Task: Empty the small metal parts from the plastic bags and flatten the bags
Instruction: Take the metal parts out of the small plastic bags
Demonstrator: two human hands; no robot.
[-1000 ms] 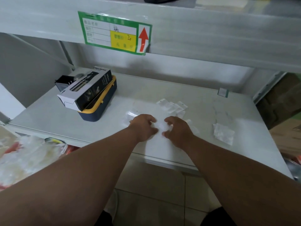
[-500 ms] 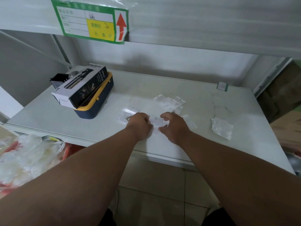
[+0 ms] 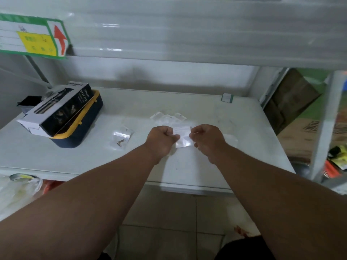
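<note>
**Step in hand: opening one small bag over the shelf**

We judge the current step to be opening or emptying a single bag, with flattening to follow. We work on the white shelf (image 3: 244, 128), which carries everything below.

At far left we note a spray-bottle carton (image 3: 56, 107) lying on a navy and yellow case (image 3: 84, 128); the contents of both are hidden.

Behind our hands lies a row of flat clear bags (image 3: 167, 117), apparently empty. To the left, a bag with metal parts (image 3: 122, 136) rests on the shelf, small brass-coloured pieces visible inside.

Our left hand (image 3: 161, 139) and right hand (image 3: 206, 139) each pinch one side of the held plastic bag (image 3: 183, 136), raised just above the shelf. We cannot tell whether it contains parts.

The next move calls for parting the mouth, tipping it downward, then pressing the bag flat.
</note>
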